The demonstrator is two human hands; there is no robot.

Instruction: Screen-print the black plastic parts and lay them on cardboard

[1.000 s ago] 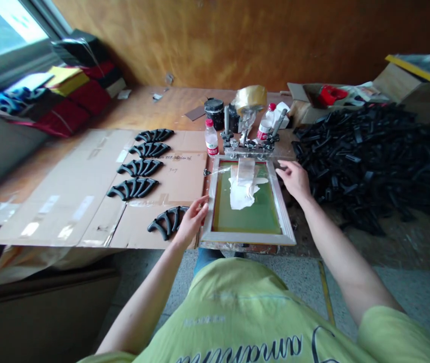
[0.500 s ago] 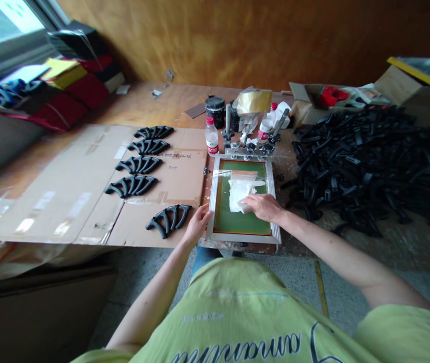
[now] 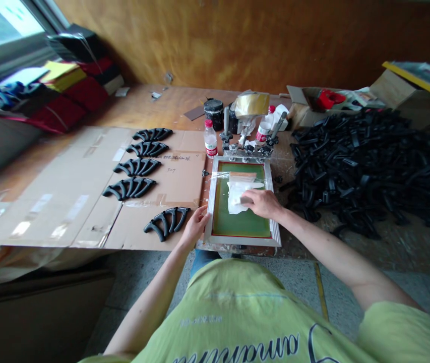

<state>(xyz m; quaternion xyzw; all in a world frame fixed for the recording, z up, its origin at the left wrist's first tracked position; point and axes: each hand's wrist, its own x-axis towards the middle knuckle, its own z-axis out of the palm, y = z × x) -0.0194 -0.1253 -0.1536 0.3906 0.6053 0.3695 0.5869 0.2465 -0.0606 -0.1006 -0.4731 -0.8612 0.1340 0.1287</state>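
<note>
A screen printing frame [image 3: 276,229] with silver metal edges and a green mesh [image 3: 233,225] lies in front of me. My left hand [image 3: 198,222] grips its left edge near the front corner. White ink [image 3: 236,195] covers a patch in the middle of the mesh. My right hand [image 3: 263,202] is closed on a small, pale scraper [image 3: 245,199] over that ink; the fingers hide part of the scraper. A brown-edged strip [image 3: 242,177] lies across the far end of the ink. Behind the frame stands a metal clamp [image 3: 248,150] with upright posts.
Left, several rows of curved black plastic parts [image 3: 129,188] lie on flattened cardboard [image 3: 182,176]. A big heap of black parts [image 3: 366,166] fills the right side. Behind are a bottle [image 3: 210,140], a black tub [image 3: 213,112], a tape roll [image 3: 251,104] and a cardboard box [image 3: 298,105].
My right hand has moved the scraper slightly away from me over the white ink. My left hand stays on the frame's left edge. The view has shifted a little.
</note>
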